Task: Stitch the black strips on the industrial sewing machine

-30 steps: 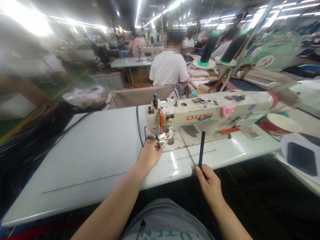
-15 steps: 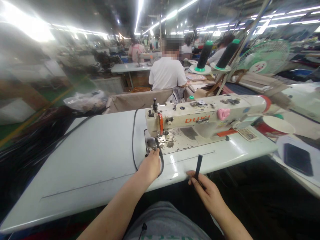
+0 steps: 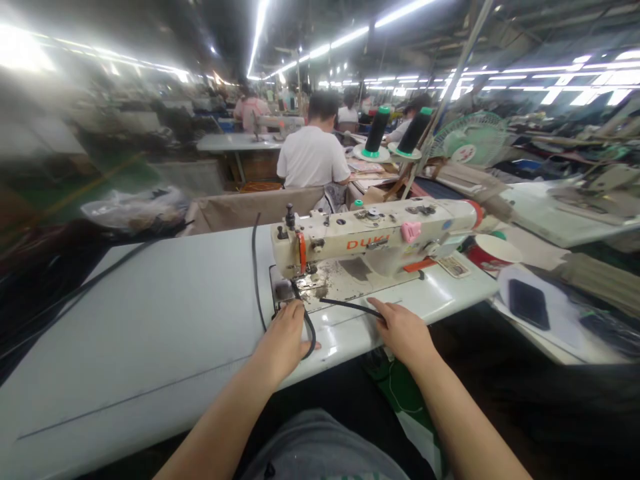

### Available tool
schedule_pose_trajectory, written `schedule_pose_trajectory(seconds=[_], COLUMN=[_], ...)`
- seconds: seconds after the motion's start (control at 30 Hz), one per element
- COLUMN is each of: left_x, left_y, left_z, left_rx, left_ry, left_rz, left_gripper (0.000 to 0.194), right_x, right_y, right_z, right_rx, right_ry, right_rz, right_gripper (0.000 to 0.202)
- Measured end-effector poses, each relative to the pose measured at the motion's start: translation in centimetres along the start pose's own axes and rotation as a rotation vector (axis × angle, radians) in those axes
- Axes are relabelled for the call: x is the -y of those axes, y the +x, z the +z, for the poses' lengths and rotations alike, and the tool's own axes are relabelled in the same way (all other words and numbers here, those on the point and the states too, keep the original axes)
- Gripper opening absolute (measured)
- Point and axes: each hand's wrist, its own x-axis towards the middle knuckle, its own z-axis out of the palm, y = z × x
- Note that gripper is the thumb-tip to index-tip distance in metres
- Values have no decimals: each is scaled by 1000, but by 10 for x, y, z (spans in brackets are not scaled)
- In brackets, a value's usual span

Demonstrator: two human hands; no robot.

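Observation:
A white sewing machine stands on a pale table. My left hand is closed on a thin black cord just in front of the needle area; the cord curves round beside the fingers. Another stretch of black cord lies on the table left of the machine head. My right hand holds a black strip over the table's front edge, its free end pointing left toward the needle plate. The right index finger lies along the strip.
A person in a white shirt sits beyond the machine. Two black thread cones stand behind it, with a green fan farther right. A phone and a red-and-white tub lie at the right. Dark cords hang at the left.
My right hand has risen onto the table edge, and its strip has swung from upright to nearly level, pointing left. My left hand stays by the needle area. The view has shifted right.

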Motion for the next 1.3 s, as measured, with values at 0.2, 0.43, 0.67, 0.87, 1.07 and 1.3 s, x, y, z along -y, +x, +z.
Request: schedule_pose_trajectory(seconds=[0.2,0.43,0.67,0.87,1.07,1.3], left_x=[-1,2,0,14,38,35], left_y=[-5,-6,-4,-7,4,7], left_z=[1,7,14,38,65,61], left_rx=[-2,-19,-53,-146,-253,-215], left_ry=[-15,28,88,115,112,80], left_rz=[-4,5,40,86,136,117], left_gripper=[70,58,50,49,41,42], right_x=[8,-15,-2,13,3,-59], right_y=[24,-38,-20,21,18,-72], right_z=[4,-44,-45,-10,21,51], right_rx=[127,318,289,104,38,-119], right_ry=[-110,-190,-106,-2,44,-65], right_rz=[102,172,246,7,-59,101], right_gripper=[55,24,49,58,61,80])
